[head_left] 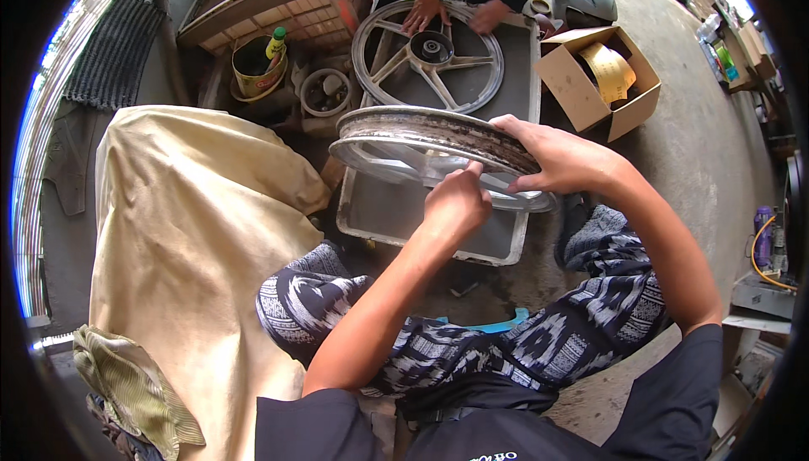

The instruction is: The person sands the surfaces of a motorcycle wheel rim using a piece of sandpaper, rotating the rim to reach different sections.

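The right hand (569,158) grips the edge of a silver metal wheel with a grimy brown outer channel (417,130), thumb and fingers on either side of it. The left hand (459,200) is curled, a fingertip against the wheel's lower rim (whether it grips or only presses, I cannot tell). The wheel tilts above a shallow grey rectangular tray with a pale rim (388,212). Beyond it, a co-worker's hands (427,11) rest on a second, five-spoked silver wheel (431,50), beside an open brown cardboard box (566,80).
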Action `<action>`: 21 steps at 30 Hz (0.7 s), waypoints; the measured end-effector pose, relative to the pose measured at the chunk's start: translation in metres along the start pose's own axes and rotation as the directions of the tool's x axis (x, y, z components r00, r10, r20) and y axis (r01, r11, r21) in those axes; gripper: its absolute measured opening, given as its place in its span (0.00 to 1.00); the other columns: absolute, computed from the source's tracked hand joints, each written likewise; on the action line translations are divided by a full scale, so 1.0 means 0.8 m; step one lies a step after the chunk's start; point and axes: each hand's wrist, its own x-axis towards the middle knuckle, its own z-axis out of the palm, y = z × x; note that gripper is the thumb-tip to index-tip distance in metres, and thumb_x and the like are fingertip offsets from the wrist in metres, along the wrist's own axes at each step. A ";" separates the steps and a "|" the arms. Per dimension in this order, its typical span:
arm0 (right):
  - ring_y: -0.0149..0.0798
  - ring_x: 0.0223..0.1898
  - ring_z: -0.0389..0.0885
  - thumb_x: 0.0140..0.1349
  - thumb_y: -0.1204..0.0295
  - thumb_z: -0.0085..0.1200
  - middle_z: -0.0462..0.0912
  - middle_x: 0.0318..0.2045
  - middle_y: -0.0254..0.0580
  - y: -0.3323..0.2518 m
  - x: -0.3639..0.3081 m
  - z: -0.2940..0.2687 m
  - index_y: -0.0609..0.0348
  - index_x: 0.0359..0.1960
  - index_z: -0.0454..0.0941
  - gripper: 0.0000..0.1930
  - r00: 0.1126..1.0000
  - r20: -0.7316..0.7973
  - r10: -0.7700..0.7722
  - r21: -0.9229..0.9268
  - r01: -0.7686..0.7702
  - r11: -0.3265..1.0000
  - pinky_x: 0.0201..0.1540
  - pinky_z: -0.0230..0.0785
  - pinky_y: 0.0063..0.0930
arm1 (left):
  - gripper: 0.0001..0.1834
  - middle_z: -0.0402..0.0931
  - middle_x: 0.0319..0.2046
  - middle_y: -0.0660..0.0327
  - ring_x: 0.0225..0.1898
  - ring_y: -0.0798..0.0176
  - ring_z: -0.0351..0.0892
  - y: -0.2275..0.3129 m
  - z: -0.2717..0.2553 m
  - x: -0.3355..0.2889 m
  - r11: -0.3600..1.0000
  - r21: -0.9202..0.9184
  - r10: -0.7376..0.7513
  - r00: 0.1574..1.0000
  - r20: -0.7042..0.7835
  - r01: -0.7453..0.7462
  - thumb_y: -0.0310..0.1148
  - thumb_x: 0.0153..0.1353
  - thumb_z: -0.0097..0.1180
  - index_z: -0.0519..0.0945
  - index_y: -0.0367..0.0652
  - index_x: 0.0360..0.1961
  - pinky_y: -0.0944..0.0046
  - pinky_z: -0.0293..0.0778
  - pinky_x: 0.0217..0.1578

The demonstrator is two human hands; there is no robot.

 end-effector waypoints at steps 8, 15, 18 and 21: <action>0.57 0.58 0.76 0.53 0.68 0.69 0.76 0.56 0.60 0.005 0.001 0.007 0.61 0.65 0.60 0.40 0.995 -0.080 -0.057 -0.074 0.051 0.996 0.62 0.68 0.43 | 0.24 0.82 0.39 0.43 0.44 0.40 0.83 -0.036 0.025 0.026 0.985 0.108 -0.125 0.987 -0.100 0.136 0.37 0.58 0.57 0.74 0.41 0.55 0.45 0.79 0.46; 0.58 0.53 0.79 0.57 0.52 0.65 0.80 0.49 0.61 0.006 -0.004 -0.001 0.61 0.60 0.64 0.36 0.999 -0.006 0.051 -0.123 -0.051 0.991 0.57 0.70 0.46 | 0.21 0.79 0.48 0.43 0.50 0.40 0.80 -0.008 -0.012 0.001 1.000 -0.014 -0.026 1.000 -0.016 0.026 0.37 0.61 0.53 0.77 0.44 0.55 0.46 0.76 0.53; 0.58 0.52 0.80 0.59 0.42 0.59 0.81 0.47 0.60 0.003 -0.002 -0.003 0.60 0.56 0.68 0.37 0.993 -0.013 0.116 -0.176 -0.117 0.977 0.55 0.71 0.47 | 0.23 0.70 0.56 0.46 0.54 0.42 0.79 -0.031 -0.010 0.018 0.989 0.053 -0.137 0.988 -0.066 0.141 0.38 0.62 0.54 0.76 0.53 0.59 0.46 0.77 0.52; 0.58 0.51 0.81 0.59 0.37 0.56 0.82 0.46 0.60 0.007 0.001 0.005 0.61 0.54 0.69 0.38 0.993 -0.081 0.089 -0.195 -0.103 0.975 0.54 0.71 0.48 | 0.23 0.71 0.53 0.45 0.54 0.40 0.78 -0.064 -0.006 0.032 0.977 0.068 -0.194 0.974 -0.119 0.203 0.38 0.62 0.54 0.77 0.54 0.59 0.45 0.77 0.53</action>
